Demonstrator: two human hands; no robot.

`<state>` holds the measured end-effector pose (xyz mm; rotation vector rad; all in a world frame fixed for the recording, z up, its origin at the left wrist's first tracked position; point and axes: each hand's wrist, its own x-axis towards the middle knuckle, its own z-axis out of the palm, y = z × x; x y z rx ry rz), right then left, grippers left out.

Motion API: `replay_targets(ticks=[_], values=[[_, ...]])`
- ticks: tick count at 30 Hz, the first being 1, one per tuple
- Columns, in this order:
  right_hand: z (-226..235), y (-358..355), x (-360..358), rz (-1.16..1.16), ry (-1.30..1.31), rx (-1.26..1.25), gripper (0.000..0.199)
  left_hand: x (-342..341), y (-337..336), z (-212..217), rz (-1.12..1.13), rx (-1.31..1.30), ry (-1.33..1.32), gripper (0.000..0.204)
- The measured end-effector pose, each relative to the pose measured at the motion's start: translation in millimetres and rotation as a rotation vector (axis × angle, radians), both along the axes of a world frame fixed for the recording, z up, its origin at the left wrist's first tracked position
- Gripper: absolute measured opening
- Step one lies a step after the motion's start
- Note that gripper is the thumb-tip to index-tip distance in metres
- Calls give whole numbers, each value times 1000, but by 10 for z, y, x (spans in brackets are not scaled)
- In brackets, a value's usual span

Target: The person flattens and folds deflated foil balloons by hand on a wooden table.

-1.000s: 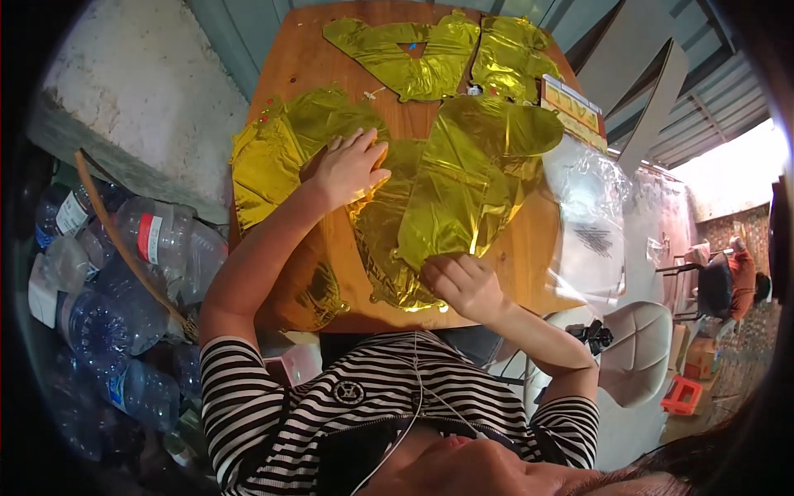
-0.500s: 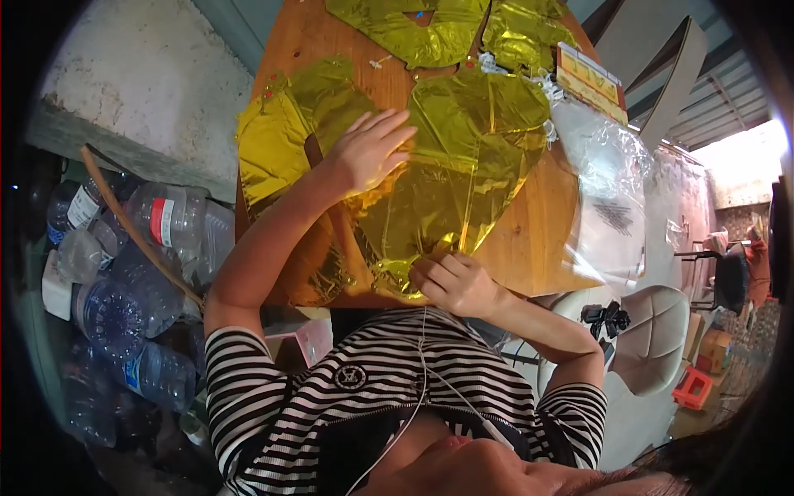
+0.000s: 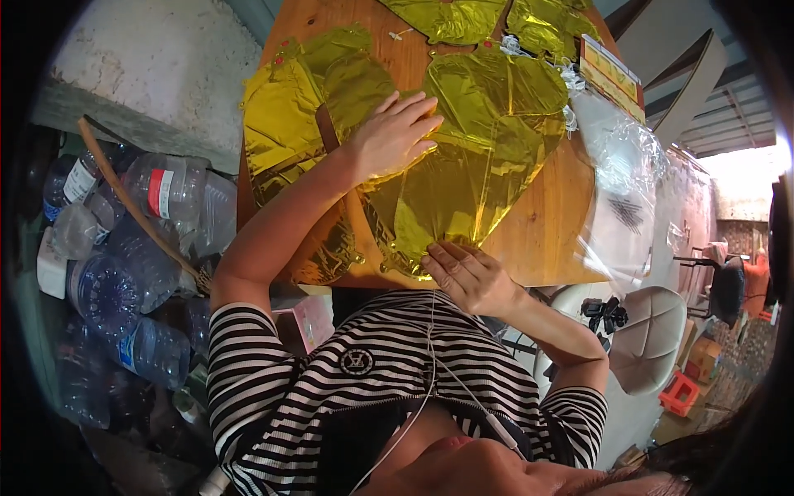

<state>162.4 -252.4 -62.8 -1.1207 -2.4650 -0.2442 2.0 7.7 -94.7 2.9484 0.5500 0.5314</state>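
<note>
A flat, shiny gold foil balloon lies across the wooden table in front of me, broad at the far end and narrowing towards the near edge. My left hand rests on its left part, palm down, fingers stretched out. At the balloon's narrow near end, my right hand pinches the foil between thumb and fingers; the exact spot gripped is hidden. Another limp gold foil balloon lies to the left, partly behind my left forearm.
More gold foil covers the table's far end. White ribbons, a printed card and clear plastic bags lie along the right side. Empty plastic bottles crowd the left, below a wall. A pale chair stands at right.
The whole view has shifted slightly, bringing the table higher in the picture. My left hand remains flat on the foil, and my right hand keeps its pinch at the near end.
</note>
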Motion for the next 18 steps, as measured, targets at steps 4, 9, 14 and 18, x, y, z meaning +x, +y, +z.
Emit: replay_targets(ticks=[4,9,14,18], values=[[-28,2,-2,15,-12,-1,38,-4,1,-53,31,-32,-137,40],[-59,42,5,46,-18,10,35,10,-4,-48,0,84,-226,29],[28,67,18,106,-113,-16,31,-8,-5,-102,32,-7,-241,27],[62,46,82,1,38,-35,29,-13,-28,-78,65,-52,-220,27]])
